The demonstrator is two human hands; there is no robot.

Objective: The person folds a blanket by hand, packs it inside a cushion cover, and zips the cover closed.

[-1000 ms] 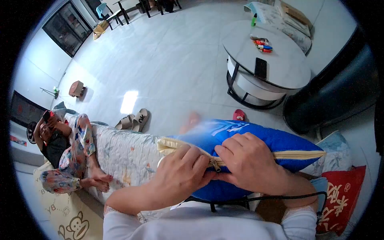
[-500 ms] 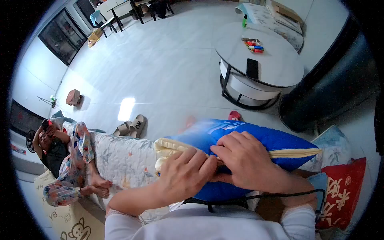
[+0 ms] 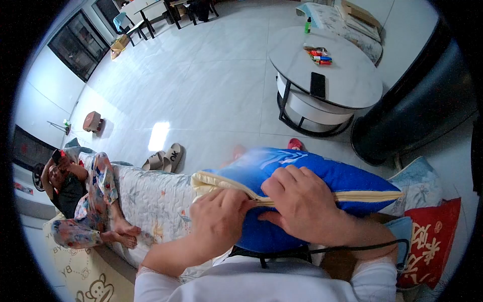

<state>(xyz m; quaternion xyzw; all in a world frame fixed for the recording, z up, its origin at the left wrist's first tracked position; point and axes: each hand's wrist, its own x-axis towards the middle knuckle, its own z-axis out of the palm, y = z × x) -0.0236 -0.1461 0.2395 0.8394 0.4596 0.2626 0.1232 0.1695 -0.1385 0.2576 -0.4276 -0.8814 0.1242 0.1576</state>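
Observation:
A blue cushion (image 3: 347,173) with white markings lies across my lap, a cream zipper (image 3: 370,196) running along its near edge. At the left corner, folded cream cloth (image 3: 209,181) shows by the zipper line. My left hand (image 3: 219,214) is closed in a pinch on the zipper edge; whether it holds the pull tab is hidden by the fingers. My right hand (image 3: 304,201) grips the cushion just to the right, fingers over the top and thumb below the zipper. A short stretch of zipper shows between the two hands.
A person (image 3: 70,186) reclines on the quilted sofa (image 3: 146,196) at left, holding a phone. A red cushion (image 3: 430,244) lies at right, and a black cable crosses my right forearm. Ahead stands a round table (image 3: 347,65) with a phone (image 3: 317,85); slippers (image 3: 171,158) lie on the floor.
My left hand has moved slightly left and down, away from my right hand. The zipper between them, covered before, now shows. My right hand stays on the cushion.

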